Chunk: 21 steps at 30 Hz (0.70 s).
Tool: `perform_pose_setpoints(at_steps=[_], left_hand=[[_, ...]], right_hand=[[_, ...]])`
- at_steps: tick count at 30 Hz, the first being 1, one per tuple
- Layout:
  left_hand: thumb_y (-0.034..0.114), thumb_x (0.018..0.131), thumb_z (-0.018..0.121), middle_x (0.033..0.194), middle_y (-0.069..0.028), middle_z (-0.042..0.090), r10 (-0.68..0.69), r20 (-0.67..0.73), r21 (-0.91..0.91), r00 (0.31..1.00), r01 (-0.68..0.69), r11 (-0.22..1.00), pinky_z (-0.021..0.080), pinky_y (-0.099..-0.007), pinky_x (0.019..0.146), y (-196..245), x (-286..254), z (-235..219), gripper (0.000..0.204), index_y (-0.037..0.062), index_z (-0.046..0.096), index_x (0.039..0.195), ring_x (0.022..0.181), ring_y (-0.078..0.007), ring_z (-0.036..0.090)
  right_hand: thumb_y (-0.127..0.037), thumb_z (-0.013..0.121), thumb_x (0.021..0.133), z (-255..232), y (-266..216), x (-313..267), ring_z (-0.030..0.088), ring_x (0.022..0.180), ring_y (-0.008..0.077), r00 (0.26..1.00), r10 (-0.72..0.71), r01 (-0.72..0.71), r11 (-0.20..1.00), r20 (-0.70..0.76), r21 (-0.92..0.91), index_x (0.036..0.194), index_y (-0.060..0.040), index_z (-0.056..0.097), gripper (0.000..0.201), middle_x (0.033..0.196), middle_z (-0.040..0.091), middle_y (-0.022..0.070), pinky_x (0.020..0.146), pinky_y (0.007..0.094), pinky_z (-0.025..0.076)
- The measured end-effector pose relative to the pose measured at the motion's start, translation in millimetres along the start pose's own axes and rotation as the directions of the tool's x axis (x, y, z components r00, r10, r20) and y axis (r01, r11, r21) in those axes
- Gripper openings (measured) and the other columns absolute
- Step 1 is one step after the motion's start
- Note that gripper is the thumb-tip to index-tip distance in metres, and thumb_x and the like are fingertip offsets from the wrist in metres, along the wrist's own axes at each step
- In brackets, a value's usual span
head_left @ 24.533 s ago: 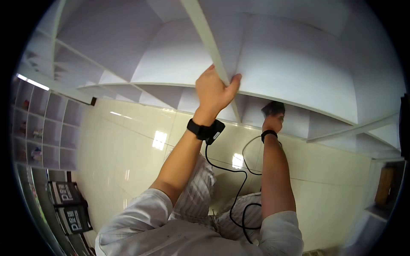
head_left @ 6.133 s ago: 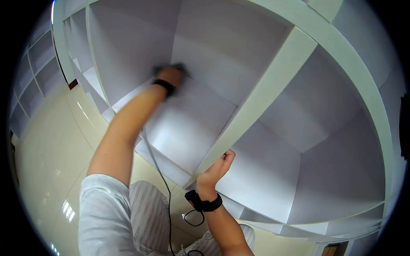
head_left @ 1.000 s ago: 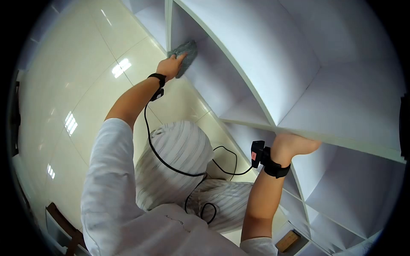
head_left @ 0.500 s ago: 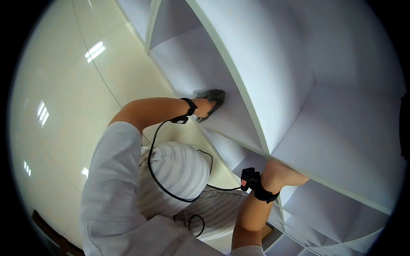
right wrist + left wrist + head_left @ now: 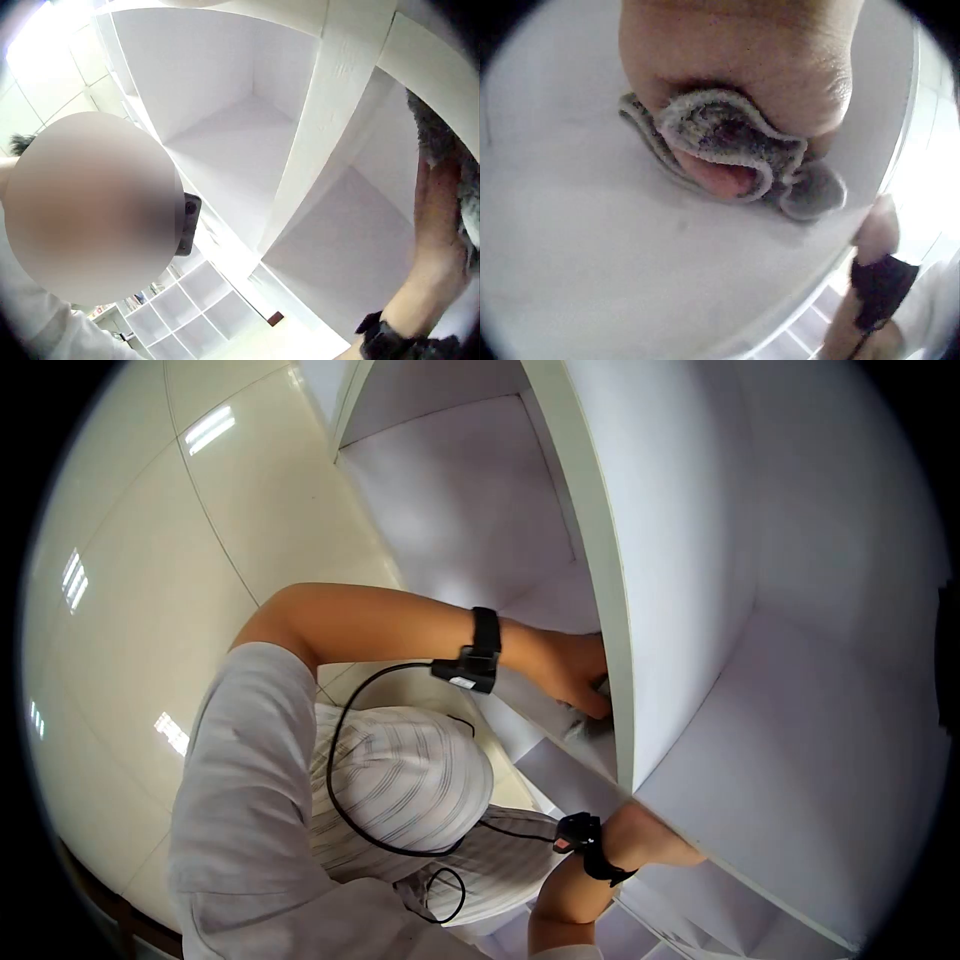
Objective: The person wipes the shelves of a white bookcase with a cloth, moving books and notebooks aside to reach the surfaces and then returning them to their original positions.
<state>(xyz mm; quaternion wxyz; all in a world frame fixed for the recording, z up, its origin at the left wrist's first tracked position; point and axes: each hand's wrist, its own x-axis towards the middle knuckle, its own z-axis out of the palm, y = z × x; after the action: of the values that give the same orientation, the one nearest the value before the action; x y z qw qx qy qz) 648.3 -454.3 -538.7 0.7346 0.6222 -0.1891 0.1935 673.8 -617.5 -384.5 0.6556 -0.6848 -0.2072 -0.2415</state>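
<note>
A grey fuzzy cloth (image 5: 727,131) is bunched in my left hand (image 5: 742,52), with a fold wrapped around a fingertip, against a pale board (image 5: 630,262). In the head view my left hand (image 5: 560,665) reaches into a low compartment, partly hidden behind the curved shelf edge (image 5: 605,560); only a bit of cloth (image 5: 580,728) shows. The right wrist view shows the left hand (image 5: 439,206) and the cloth (image 5: 431,127) at the right. My right hand (image 5: 650,838) touches the lower shelf edge, its fingers mostly hidden; it also appears in the left wrist view (image 5: 879,229).
White shelving compartments (image 5: 780,730) fill the right side. Glossy tiled floor (image 5: 270,490) lies at the left. A black cable (image 5: 335,790) loops over my striped trousers (image 5: 410,770). Farther shelves (image 5: 176,307) and a dark device (image 5: 189,225) beside a blurred head appear in the right wrist view.
My left hand and the cloth have moved right and deeper into the low compartment, behind its edge. The right hand remains at the shelf edge while the head view has shifted.
</note>
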Motion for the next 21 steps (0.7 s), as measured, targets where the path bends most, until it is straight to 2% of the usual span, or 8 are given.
perform_pose_setpoints(at_steps=[3, 7, 8, 10, 11, 18, 19, 21], left_hand=[[0.019, 0.082, 0.071, 0.101, -0.0132, 0.066, 0.119, -0.064, 0.244, 0.991, -0.100, 0.964, 0.052, -0.0317, 0.065, -14.2, 28.6, -19.6, 0.064, 0.0045, 0.047, 0.139, 0.082, -0.0185, 0.065], [0.019, 0.084, 0.069, 0.103, -0.0126, 0.066, 0.177, -0.246, 0.571, 0.953, -0.005, 0.821, 0.052, -0.0323, 0.067, -50.6, 69.7, -50.3, 0.059, 0.0052, 0.049, 0.137, 0.084, -0.0197, 0.065], [0.019, 0.084, 0.068, 0.103, -0.0124, 0.066, 0.201, -0.291, 0.644, 0.935, 0.036, 0.765, 0.052, -0.0324, 0.068, -58.5, 80.7, -61.8, 0.058, 0.0054, 0.049, 0.137, 0.084, -0.0201, 0.065], [0.020, 0.085, 0.067, 0.104, -0.0121, 0.066, 0.258, -0.371, 0.750, 0.892, 0.124, 0.650, 0.052, -0.0327, 0.069, -69.5, 100.0, -83.4, 0.056, 0.0058, 0.050, 0.136, 0.085, -0.0207, 0.065], [0.020, 0.085, 0.067, 0.105, -0.0119, 0.066, 0.287, -0.399, 0.785, 0.871, 0.162, 0.598, 0.052, -0.0329, 0.070, -73.3, 108.0, -96.0, 0.055, 0.0060, 0.051, 0.136, 0.085, -0.0210, 0.065], [0.020, 0.088, 0.063, 0.108, -0.0108, 0.066, 0.480, -0.519, 0.854, 0.707, 0.451, 0.259, 0.052, -0.0339, 0.074, -74.2, 118.4, -192.8, 0.047, 0.0074, 0.054, 0.132, 0.088, -0.0231, 0.066], [0.020, 0.088, 0.063, 0.109, -0.0106, 0.066, 0.493, -0.539, 0.839, 0.683, 0.490, 0.237, 0.052, -0.0340, 0.075, -74.9, 113.3, -205.1, 0.046, 0.0076, 0.055, 0.132, 0.089, -0.0234, 0.066], [0.020, 0.089, 0.062, 0.110, -0.0103, 0.066, 0.492, -0.598, 0.787, 0.632, 0.578, 0.215, 0.052, -0.0343, 0.076, -79.1, 93.1, -223.7, 0.044, 0.0079, 0.056, 0.131, 0.089, -0.0240, 0.066]], right_hand=[[-0.038, 0.039, 0.099, -1.4, 0.3, -4.2, 0.056, 0.107, 0.0265, 1.000, 0.010, -0.010, 1.000, -0.012, -0.018, 0.119, 0.0075, 0.055, 0.052, 0.120, 0.056, 0.0139, 0.094, 0.0395, 0.047], [-0.039, 0.039, 0.099, 3.6, -3.3, -6.2, 0.056, 0.108, 0.0274, 0.992, 0.073, -0.068, 0.996, -0.104, 0.050, 0.117, 0.0091, 0.056, 0.054, 0.121, 0.056, 0.0147, 0.092, 0.0395, 0.048], [-0.027, 0.045, 0.097, -19.4, 4.6, -1.9, 0.060, 0.095, 0.0299, 0.990, -0.100, 0.107, 0.992, 0.103, -0.063, 0.115, 0.0121, 0.055, 0.044, 0.114, 0.058, 0.0202, 0.083, 0.0424, 0.053], [-0.026, 0.047, 0.096, -15.0, 4.8, -1.1, 0.060, 0.091, 0.0294, 0.991, -0.089, 0.090, 0.996, 0.099, -0.002, 0.111, 0.0124, 0.057, 0.042, 0.111, 0.059, 0.0206, 0.079, 0.0425, 0.053], [-0.025, 0.048, 0.096, -12.8, 4.5, -0.7, 0.060, 0.087, 0.0289, 0.993, -0.078, 0.074, 0.996, 0.090, 0.049, 0.108, 0.0127, 0.058, 0.041, 0.108, 0.060, 0.0210, 0.075, 0.0426, 0.054], [-0.022, 0.050, 0.095, -29.2, 8.5, -1.3, 0.060, 0.082, 0.0263, 0.916, -0.308, 0.389, 0.840, 0.256, -0.378, 0.105, 0.0128, 0.058, 0.037, 0.106, 0.061, 0.0204, 0.068, 0.0409, 0.053], [-0.022, 0.050, 0.095, -34.3, 11.5, 1.0, 0.060, 0.082, 0.0263, 0.915, -0.307, 0.389, 0.841, 0.260, -0.376, 0.105, 0.0128, 0.058, 0.037, 0.106, 0.061, 0.0204, 0.068, 0.0409, 0.053], [-0.023, 0.049, 0.095, -49.0, 18.2, 9.3, 0.059, 0.082, 0.0270, 0.988, -0.125, 0.141, 0.971, 0.094, -0.195, 0.104, 0.0135, 0.058, 0.039, 0.105, 0.061, 0.0199, 0.070, 0.0416, 0.052]])
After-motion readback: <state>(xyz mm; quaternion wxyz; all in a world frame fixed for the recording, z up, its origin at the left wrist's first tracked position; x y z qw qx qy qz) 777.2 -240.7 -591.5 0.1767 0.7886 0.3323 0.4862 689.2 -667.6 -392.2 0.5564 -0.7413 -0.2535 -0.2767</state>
